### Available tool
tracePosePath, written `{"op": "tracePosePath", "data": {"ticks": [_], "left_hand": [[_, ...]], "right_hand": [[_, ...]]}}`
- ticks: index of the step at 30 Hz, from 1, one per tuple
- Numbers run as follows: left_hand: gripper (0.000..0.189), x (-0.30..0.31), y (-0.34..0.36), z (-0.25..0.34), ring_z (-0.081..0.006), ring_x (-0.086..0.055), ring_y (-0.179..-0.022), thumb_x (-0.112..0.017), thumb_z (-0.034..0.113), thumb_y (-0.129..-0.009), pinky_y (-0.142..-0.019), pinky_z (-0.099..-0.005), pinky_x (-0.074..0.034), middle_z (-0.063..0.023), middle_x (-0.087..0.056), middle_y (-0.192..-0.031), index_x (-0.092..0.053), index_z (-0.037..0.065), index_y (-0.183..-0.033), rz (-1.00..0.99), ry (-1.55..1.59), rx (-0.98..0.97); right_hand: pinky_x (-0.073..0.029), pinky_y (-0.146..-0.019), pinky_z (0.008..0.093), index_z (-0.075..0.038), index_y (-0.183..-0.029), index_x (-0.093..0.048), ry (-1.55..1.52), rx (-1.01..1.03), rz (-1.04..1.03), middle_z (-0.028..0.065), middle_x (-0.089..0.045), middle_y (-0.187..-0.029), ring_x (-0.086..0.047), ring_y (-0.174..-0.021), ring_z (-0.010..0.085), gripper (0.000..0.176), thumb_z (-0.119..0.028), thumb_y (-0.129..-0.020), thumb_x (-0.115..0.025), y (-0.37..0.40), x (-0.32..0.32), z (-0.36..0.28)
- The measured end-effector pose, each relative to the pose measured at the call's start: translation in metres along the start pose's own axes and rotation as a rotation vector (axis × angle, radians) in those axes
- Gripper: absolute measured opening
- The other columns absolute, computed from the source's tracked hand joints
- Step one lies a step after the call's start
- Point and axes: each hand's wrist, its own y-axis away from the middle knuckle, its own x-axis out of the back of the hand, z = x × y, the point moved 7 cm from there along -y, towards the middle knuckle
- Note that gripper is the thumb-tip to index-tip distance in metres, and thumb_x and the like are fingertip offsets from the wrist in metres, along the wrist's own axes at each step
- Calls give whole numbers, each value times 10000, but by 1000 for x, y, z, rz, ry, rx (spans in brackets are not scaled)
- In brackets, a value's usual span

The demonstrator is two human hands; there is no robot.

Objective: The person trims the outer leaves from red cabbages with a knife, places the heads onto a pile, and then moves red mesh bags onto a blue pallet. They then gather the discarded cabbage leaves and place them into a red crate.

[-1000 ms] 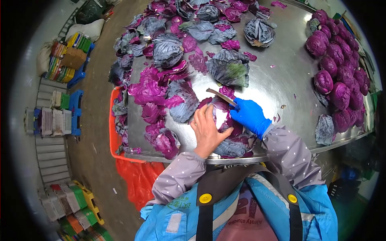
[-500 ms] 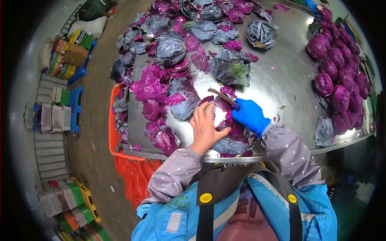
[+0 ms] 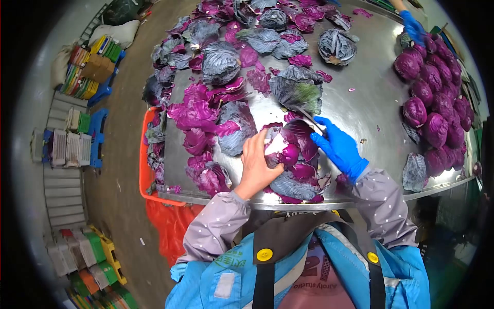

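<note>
Loc.: indoor work area, hard floor [image 3: 121, 206]; stacked crates [image 3: 72, 149] along the wall side. Metal counter [image 3: 370, 98], stray leaf scraps on surface. Clock refs taken from the cabbage head [image 3: 278, 144] being worked, which sits nr the front edge of the counter, pale cut base showing, purple leaves around it.

L hand [image 3: 258, 167], bare, at approx. 8 o'clock: gripping the cabbage head, fingers over its side, thumb lower. R hand [image 3: 342, 149], blue glove, at 3 o'clock: closed on knife [image 3: 310, 119], handle mostly hidden, blade projecting at approx. 1 o'clock.

Surroundings: greyish-blue leaves [image 3: 296, 186] at 6 o'clock, just below the head. Lg. dark leaf w/ green patch [image 3: 298, 95] at 12. Heaped loose leaves [image 3: 195, 105] at 10–11. Leafy head [image 3: 337, 46] at 1. Pile of purple heads [image 3: 436, 98] at 2; co-worker's gloved hand [image 3: 413, 27] at its far end. Single leaf [image 3: 414, 170] at 3. Orange bin [image 3: 145, 175] at 9, leaves inside; red plastic sheet [image 3: 170, 229] at 8, below counter level.
</note>
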Motion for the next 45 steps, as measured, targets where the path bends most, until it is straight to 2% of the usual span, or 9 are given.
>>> {"op": "tracePosePath", "data": {"ticks": [1, 5, 8, 18, 24, 32, 38, 41, 45], "left_hand": [[946, -4, 0, 1, -348, -349, -1184, -774, 290, -583, -974, -455, -302, -194, -374, -1239, -267, 4, -1328, -14, -25, 46], [962, -12, 3, 8, -343, -310, -1221, -799, 334, -572, -993, -452, -250, -184, -366, -1262, -272, 0, -1304, 108, -30, 51], [941, -12, 2, 7, -344, -308, -1220, -795, 330, -575, -987, -452, -249, -182, -368, -1259, -284, -3, -1291, 114, -14, 63], [894, -18, -19, 20, -342, -328, -1164, -784, 318, -528, -945, -470, -252, -172, -398, -1199, -338, 6, -1237, 160, -65, 28], [884, -20, -21, 22, -337, -339, -1146, -785, 324, -522, -922, -484, -248, -151, -412, -1181, -349, 17, -1228, 148, -69, 26], [898, -24, -12, 31, -348, -332, -1150, -796, 319, -514, -933, -484, -241, -155, -404, -1199, -345, 25, -1233, 161, -125, 4], [924, -11, 26, -23, -383, -323, -1198, -821, 332, -554, -1002, -476, -279, -179, -381, -1275, -334, 18, -1273, 187, 178, -68], [893, 9, 32, -29, -351, -371, -1165, -814, 276, -580, -979, -431, -324, -203, -373, -1241, -348, -7, -1288, 50, 4, 85], [846, 3, 28, -29, -346, -393, -1123, -791, 302, -606, -950, -441, -337, -196, -400, -1204, -370, -7, -1272, 82, 122, 248]], "right_hand": [[-484, -664, 387, -202, -1278, -461, -2, 115, 28, 112, -592, -932, -613, -760, 291, 430, -327, -871, -518, 4, -5, -15], [-498, -597, 382, -270, -1322, -428, 156, 416, 68, 114, -544, -951, -606, -710, 281, 504, -116, -849, -511, 10, -38, -27], [-496, -537, 374, -275, -1329, -421, 366, 297, -8, 109, -534, -917, -611, -681, 272, 591, -68, -789, -545, 11, -43, -33], [-490, -570, 378, -275, -1324, -426, 519, 243, 38, 126, -545, -965, -621, -723, 272, 559, -71, -808, -486, -12, -45, -37], [-479, -548, 395, -233, -1272, -477, 492, 528, -111, 116, -610, -866, -621, -698, 296, 447, -151, -834, -505, -45, -42, -40], [-479, -658, 445, -107, -954, -603, 470, 190, -48, 152, -633, -816, -620, -767, 336, 266, -324, -816, -538, -87, -45, -1], [-468, -722, 438, -108, -998, -590, 336, 40, -62, 153, -631, -904, -602, -854, 344, 276, -321, -836, -523, -64, -43, 50], [-463, -750, 412, -60, -1072, -564, 87, -47, -212, 193, -620, -956, -598, -884, 356, 361, -347, -855, -530, -37, -49, 56], [-468, -742, 402, -37, -1062, -564, -110, -144, -135, 197, -623, -945, -607, -873, 352, 355, -330, -862, -550, 12, -63, 73]]}}
